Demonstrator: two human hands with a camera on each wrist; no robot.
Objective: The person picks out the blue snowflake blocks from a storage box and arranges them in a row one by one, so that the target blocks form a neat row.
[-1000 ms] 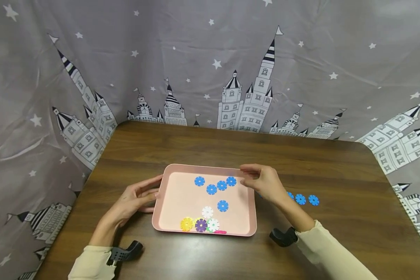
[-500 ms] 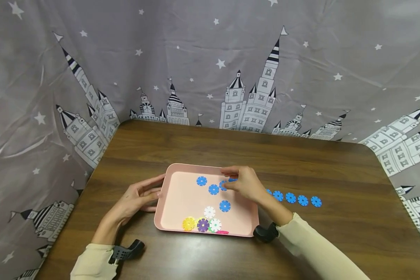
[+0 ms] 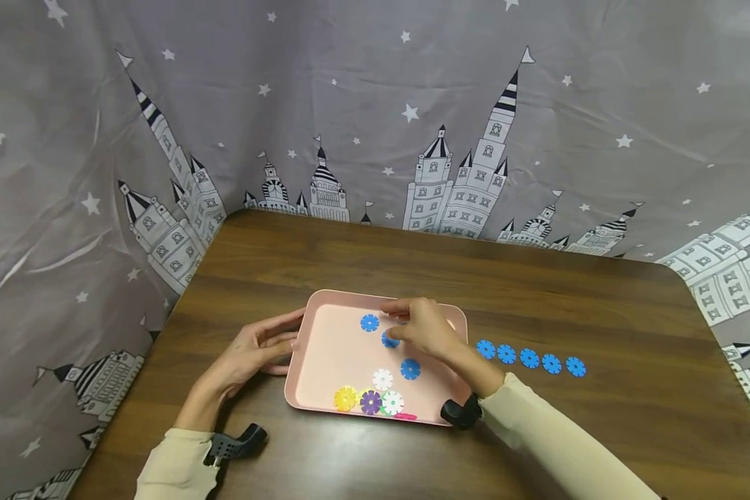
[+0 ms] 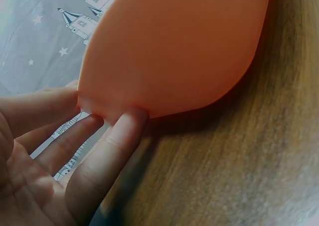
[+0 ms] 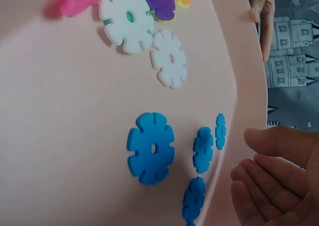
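My left hand point(image 3: 250, 354) holds the left edge of a pink tray point(image 3: 303, 354); in the left wrist view its thumb and fingers meet the tray's wall point(image 4: 169, 52). Over the upper right part of the tray is my right hand point(image 3: 428, 330), thumb and fingers apart. The right wrist view shows this hand point(image 5: 279, 181) with nothing in it, near several blue notched plastic discs point(image 5: 151, 149). In the head view it hides some of them; a blue disc point(image 3: 369, 323) lies to its left and another blue disc point(image 3: 410, 369) below.
Along the tray's near side lie a yellow disc point(image 3: 345, 398), a purple disc point(image 3: 371, 402), white discs point(image 3: 392, 403) and a pink piece point(image 3: 405, 417). A row of several blue discs point(image 3: 529, 358) is on the wooden table point(image 3: 537, 298) right of the tray. A grey castle-print curtain point(image 3: 362, 83) stands behind.
My right hand has moved left from the tray's right edge to above the blue discs, uncovering the row on the table. The left hand keeps its hold on the tray.
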